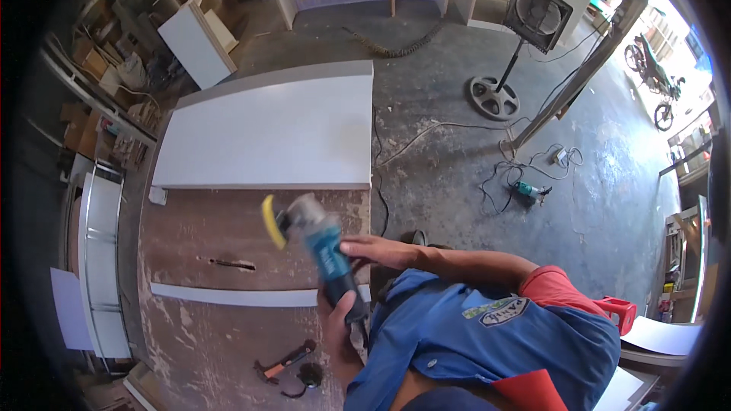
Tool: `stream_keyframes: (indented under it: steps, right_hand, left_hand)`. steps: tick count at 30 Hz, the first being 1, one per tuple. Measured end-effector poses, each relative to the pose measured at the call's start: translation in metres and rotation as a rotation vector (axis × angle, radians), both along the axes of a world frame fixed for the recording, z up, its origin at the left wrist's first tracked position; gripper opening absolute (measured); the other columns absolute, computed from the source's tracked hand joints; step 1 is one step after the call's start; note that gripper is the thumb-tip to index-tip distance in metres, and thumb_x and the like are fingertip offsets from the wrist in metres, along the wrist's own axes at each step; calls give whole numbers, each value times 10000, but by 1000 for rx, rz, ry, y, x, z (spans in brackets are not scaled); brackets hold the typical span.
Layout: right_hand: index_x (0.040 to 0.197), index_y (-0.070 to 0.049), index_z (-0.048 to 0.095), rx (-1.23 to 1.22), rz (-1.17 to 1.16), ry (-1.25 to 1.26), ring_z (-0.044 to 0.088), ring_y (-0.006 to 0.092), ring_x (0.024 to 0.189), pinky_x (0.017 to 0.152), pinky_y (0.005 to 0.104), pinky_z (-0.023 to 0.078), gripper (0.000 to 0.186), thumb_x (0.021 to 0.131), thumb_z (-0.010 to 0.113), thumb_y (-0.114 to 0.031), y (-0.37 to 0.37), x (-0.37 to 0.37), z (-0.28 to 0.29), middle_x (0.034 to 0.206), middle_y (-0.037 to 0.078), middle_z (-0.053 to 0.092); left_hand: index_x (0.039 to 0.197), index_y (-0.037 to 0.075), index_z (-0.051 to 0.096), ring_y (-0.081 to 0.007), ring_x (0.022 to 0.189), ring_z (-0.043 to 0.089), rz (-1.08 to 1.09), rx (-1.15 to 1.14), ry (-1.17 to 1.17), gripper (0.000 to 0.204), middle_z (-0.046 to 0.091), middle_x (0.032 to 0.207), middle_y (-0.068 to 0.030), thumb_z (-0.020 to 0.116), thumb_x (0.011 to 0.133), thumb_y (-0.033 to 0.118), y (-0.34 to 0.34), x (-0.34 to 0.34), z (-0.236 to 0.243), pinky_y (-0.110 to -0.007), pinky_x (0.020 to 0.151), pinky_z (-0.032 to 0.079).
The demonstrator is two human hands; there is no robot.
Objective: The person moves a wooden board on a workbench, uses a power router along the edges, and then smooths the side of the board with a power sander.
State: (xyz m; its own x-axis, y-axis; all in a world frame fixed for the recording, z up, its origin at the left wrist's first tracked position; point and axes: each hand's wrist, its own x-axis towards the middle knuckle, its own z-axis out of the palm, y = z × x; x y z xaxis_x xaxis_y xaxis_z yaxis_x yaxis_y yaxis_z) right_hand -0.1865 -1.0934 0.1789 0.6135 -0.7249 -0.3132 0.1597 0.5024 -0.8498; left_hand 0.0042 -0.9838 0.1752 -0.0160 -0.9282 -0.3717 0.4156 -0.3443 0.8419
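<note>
Right now, the person has both hands on a teal angle grinder [326, 250], which is lifted near the middle of the frame, slightly left, its yellow disc [272, 221] blurred and pointing toward the upper left. Lower down, the left hand [336, 321] wraps closely around the black rear grip, while the right hand [375, 250] holds the teal body from the right side; I can't make out all its fingers.

Behind the tool, at left of centre, a large white panel [266, 133] lies on a scuffed brown worktable [251, 221]. Nearer, a narrow white strip [236, 294] crosses the tabletop. At the bottom, left of centre, I see a hammer [286, 361] just beside a round black object [310, 374]. Over at right, another teal power tool [531, 190] lies on the floor [601, 205], below a standing fan [538, 14] in the upper right.
</note>
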Motion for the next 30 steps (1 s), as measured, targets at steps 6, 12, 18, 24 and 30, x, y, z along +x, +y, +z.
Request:
stream_keyframes:
  steps: [6, 12, 18, 24, 30]
  right_hand:
    - [1098, -49, 614, 223, -708, -156, 666, 190, 785, 703, 344, 560, 437, 966, 663, -463, -3, -31, 38, 921, 86, 670]
    - [1000, -59, 641, 140, -1114, -66, 667, 186, 699, 659, 344, 550, 450, 945, 673, -504, -38, -113, 20, 787, 73, 660]
    - [942, -79, 640, 309, -1218, -226, 664, 194, 665, 651, 344, 565, 439, 901, 722, -508, -90, -161, -24, 770, 67, 660]
    - [930, -81, 628, 395, -1271, -212, 672, 207, 667, 637, 361, 574, 443, 859, 752, -500, -189, -208, -62, 766, 69, 654]
    - [985, -73, 609, 377, -1220, 34, 672, 209, 651, 621, 348, 574, 470, 855, 756, -499, -290, -240, -81, 779, 74, 653]
  left_hand:
    - [1391, -24, 526, -189, 1107, 620, -461, -156, -104, 645, 651, 1211, -100, 768, 894, 310, -68, -62, 35, -338, 967, 488]
    - [1116, -31, 719, -236, 949, 723, -602, -370, -610, 329, 756, 1014, -145, 745, 907, 222, -100, -78, 19, -349, 851, 546]
    - [801, 10, 719, -330, 835, 679, -493, -729, -1019, 139, 700, 848, -138, 763, 783, 139, -171, -155, 15, -436, 742, 551]
    - [805, 13, 727, -323, 820, 683, -523, -815, -1122, 95, 701, 824, -137, 771, 784, 95, -258, -212, -9, -426, 711, 544]
    - [817, 29, 739, -329, 809, 681, -582, -767, -1120, 77, 705, 826, -143, 759, 796, 100, -339, -249, -27, -419, 717, 545]
